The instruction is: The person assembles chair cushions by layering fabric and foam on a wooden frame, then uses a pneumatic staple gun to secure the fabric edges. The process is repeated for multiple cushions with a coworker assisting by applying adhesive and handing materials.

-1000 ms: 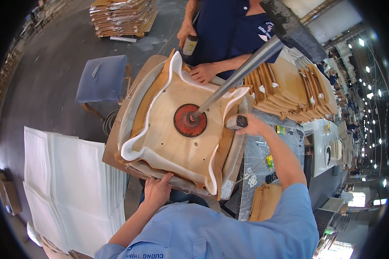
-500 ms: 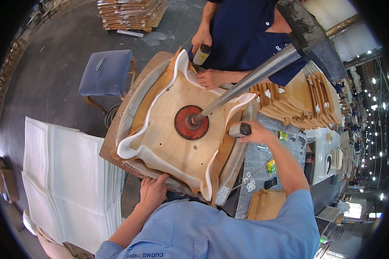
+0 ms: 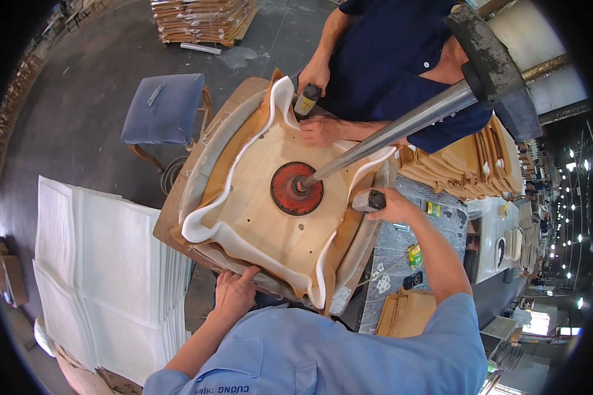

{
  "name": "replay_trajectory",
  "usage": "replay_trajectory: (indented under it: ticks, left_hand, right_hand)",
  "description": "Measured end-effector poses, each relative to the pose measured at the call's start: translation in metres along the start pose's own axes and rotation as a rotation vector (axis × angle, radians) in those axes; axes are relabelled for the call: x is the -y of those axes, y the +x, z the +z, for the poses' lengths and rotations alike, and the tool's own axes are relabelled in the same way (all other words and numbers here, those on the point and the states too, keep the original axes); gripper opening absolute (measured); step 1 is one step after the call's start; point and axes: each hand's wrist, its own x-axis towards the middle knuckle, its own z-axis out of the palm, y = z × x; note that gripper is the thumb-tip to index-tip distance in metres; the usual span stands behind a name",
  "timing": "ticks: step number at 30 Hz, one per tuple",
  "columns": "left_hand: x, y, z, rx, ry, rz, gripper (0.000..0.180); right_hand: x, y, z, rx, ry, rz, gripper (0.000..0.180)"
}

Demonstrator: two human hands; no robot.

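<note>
the plywood seat panel lay face down on the bench, pinned at its middle by a red press disc. the left hand gripped the near edge, pulling tan cover and white foam upward. the right hand was closed on a stapler at the right edge. judging by the loose, upstanding flaps, most fastening remained.

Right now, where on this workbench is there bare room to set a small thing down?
The wooden seat board is bare left of the red press disc, inside the white foam edge. The grey bench strip below the right hand has small gaps among clutter. It is crowded near the co-worker's hands and the steel rod.
</note>
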Motion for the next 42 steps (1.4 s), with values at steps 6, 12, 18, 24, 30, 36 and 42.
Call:
replay_trajectory:
  ticks: [6, 12, 18, 24, 30, 36, 42]
  left_hand:
    - [-0.005, -0.002, 0.002, 0.016, -0.013, -0.003, 0.045]
    - [-0.004, -0.006, 0.005, 0.040, -0.014, -0.014, 0.046]
    - [-0.004, -0.008, 0.008, 0.067, -0.029, -0.013, 0.048]
    - [-0.004, -0.004, 0.003, 0.350, -0.050, 0.030, 0.052]
    - [0.006, 0.023, -0.012, 0.355, -0.086, 0.377, 0.044]
    - [-0.007, 0.061, -0.012, 0.242, 0.003, 0.762, 0.038]
    - [-0.040, 0.082, 0.022, 0.275, 0.097, 0.890, 0.034]
  right_hand:
    - [0.005, 0.001, -0.003, -0.014, -0.026, 0.009, 0.070]
    - [0.005, 0.005, -0.001, 0.001, -0.036, 0.012, 0.071]
    - [0.005, 0.021, -0.006, 0.020, -0.152, 0.010, 0.064]
    - [0.007, -0.005, 0.002, -0.170, 0.104, 0.080, 0.048]
    - [0.017, -0.126, 0.075, -0.487, 0.759, 0.200, 0.035]
    - [0.087, -0.221, 0.209, -0.652, 0.985, 0.247, 0.036]
    - [0.151, -0.216, 0.314, -0.732, 1.134, 0.394, 0.044]
